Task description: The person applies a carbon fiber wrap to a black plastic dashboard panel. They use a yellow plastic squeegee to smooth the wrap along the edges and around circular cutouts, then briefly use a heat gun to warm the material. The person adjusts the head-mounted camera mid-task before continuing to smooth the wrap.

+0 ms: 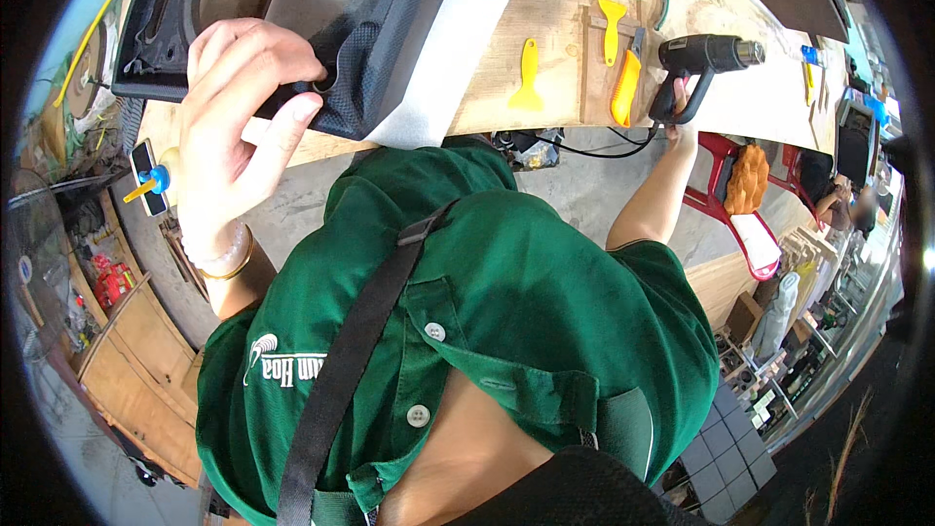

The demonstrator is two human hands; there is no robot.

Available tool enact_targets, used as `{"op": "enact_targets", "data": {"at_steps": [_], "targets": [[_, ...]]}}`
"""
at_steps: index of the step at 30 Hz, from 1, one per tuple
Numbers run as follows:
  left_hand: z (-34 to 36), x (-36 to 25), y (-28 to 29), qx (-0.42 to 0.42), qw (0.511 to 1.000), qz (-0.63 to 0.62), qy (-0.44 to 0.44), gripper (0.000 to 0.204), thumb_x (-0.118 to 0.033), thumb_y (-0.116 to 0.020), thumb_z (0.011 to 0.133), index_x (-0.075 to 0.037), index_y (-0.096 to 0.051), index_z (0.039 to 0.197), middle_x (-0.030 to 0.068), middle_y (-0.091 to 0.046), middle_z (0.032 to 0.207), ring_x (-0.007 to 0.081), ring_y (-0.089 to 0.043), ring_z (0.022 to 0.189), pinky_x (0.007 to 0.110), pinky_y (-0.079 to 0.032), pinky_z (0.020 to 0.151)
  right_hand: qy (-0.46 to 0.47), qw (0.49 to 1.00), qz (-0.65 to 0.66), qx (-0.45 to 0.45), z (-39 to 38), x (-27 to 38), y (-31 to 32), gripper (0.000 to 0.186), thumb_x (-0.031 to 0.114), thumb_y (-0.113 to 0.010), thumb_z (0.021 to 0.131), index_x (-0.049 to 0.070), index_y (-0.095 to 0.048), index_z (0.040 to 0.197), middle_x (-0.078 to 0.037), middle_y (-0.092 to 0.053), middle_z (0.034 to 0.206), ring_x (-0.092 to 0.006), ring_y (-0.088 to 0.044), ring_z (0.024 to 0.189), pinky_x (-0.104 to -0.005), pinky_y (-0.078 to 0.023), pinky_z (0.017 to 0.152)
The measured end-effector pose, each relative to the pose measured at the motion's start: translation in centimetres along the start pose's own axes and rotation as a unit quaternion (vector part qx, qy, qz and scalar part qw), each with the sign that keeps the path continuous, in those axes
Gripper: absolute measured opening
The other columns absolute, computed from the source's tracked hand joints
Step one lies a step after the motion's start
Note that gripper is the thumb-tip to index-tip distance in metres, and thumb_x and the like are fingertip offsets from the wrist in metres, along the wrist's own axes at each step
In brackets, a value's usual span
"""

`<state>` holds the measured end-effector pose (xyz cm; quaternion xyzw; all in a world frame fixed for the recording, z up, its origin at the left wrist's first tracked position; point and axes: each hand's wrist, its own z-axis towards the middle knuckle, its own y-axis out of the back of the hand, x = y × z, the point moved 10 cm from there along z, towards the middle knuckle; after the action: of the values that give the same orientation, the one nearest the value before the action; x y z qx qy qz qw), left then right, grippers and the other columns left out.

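My left hand (243,102) is closed at the near edge of a black moulded panel (146,68) with large rounded openings. Its thumb and fingers pinch the black textured covering (353,73) that wraps the panel's corner; the fingertips are partly hidden there. Silvery-white backing (458,49) sticks out from the panel's right side. At the right, my right hand (679,107) grips the handle of a black heat gun (696,56). The gun's metal nozzle points right, away from the panel, and its black cord (614,153) hangs below the table edge.
Between the hands, the wooden table (487,102) holds two yellow scrapers (529,73), a yellow utility knife (626,88) and green-handled pliers (664,5). A red stool (711,175) with a brown lumpy object (747,180) stands right. A phone (148,175) lies at left.
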<state>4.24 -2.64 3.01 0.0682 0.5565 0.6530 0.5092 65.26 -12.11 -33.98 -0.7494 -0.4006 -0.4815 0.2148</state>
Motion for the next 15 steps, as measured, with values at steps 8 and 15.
{"op": "enact_targets", "data": {"at_steps": [8, 15], "targets": [[0.6, -1.0, -0.9, 0.038, 0.995, -0.041, -0.078, 0.016, -0.014, -0.075, 0.078, -0.004, -0.064, 0.085, 0.0076, -0.064, 0.09, 0.0269, -0.06, 0.091, 0.039, -0.042, 0.087, -0.021, 0.993, -0.111, 0.014, 0.5, -0.5, 5.5, 0.057, 0.027, -0.077, 0.087, -0.002, -0.056, 0.131, -0.005, -0.062, 0.118, -0.0146, -0.061, 0.102, -0.0287, -0.048, 0.081], [1.0, -0.3, -1.1, 0.052, 0.99, -0.115, -0.066, 0.012, -0.015, -0.07, 0.083, -0.005, -0.064, 0.086, 0.0072, -0.061, 0.086, 0.0269, -0.057, 0.083, 0.036, -0.04, 0.083, 0.468, 0.837, -0.06, -0.277, -14.4, 22.5, -6.7, 0.017, 0.002, -0.07, 0.088, -0.003, -0.067, 0.103, -0.013, -0.07, 0.088, -0.0175, -0.067, 0.08, -0.0265, -0.055, 0.069]]}}
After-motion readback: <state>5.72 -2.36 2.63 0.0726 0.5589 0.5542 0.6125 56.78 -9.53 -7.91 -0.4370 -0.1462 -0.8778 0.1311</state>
